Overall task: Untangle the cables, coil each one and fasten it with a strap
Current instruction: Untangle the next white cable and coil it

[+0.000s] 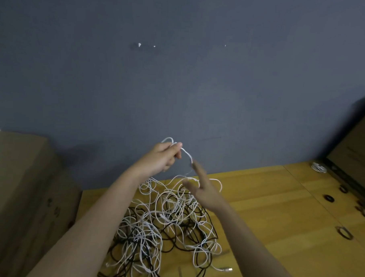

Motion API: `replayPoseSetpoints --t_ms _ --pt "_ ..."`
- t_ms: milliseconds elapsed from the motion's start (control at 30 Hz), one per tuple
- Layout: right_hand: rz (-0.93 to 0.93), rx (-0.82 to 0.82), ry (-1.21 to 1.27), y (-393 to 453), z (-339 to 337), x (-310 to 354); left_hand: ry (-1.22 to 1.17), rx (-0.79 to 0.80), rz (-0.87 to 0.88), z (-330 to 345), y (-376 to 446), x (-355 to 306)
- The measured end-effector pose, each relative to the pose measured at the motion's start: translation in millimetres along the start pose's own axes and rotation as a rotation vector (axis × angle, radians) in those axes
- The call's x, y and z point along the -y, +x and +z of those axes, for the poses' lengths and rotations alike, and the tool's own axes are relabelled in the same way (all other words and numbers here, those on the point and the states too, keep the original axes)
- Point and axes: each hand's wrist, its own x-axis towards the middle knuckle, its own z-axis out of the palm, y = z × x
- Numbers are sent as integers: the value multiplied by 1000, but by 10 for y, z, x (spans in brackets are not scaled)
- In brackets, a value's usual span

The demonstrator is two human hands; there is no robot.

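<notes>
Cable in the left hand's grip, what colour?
White; the cable pinched by the left hand shows best in the head view, against the grey wall.

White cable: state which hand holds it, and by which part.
The left hand pinches the white cable at a small loop lifted above the tangle. The right hand is open, fingers straight, gripping nothing.

cables [169, 221]: white and black, mixed in one tangle | table [278, 216]: yellow-tan wood with visible plank seams | wall [180, 75]: plain slate grey-blue, few white specks | box [25, 183]: brown cardboard | straps [344, 232]: dark, possibly black, blurred
</notes>
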Motion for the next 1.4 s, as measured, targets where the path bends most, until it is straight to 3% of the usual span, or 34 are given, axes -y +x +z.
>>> replayPoseSetpoints --t_ms 67,200,300,367,467,567,667,733,867,967,1067,1200,1300,1400 --pt "41 7 17 -39 166 25 -116 89 -22 -17 -80 -21" --pt "106 -239 161 -154 249 66 -263 170 -136 -169 -240 118" --pt "20 -517 391 -193 119 267 -350 304 -281 -222 -386 270" --pt "-70 -584 308 -153 101 353 -445 424 -320 -220 -490 310" --pt "-56 -360 148 -121 331 293 -671 513 -255 -173 -572 235" --pt "24 -80 72 -288 748 24 -708 246 -152 -107 -502 196" --pt "77 43 -60 -579 1076 -229 -711 23 -57 -98 -438 308" --pt "39 101 -245 -704 1192 -330 -591 -42 -72 -64 -450 446" --pt "-314 60 -726 -769 1257 -303 255 24 -33 102 -484 836" --pt "-394 -33 -689 -802 1162 -397 702 226 -39 98 -470 1057" --pt "-308 -276 -557 -844 953 -518 966 398 -104 114 -524 1177" --pt "-158 -411 -444 -859 868 -692 811 487 -162 245 -602 1203" --pt "-73 -311 -332 -919 930 -740 631 517 -117 225 -578 1172" --pt "-2 -149 -244 -993 1053 -814 290 450 -185 148 -621 1139"
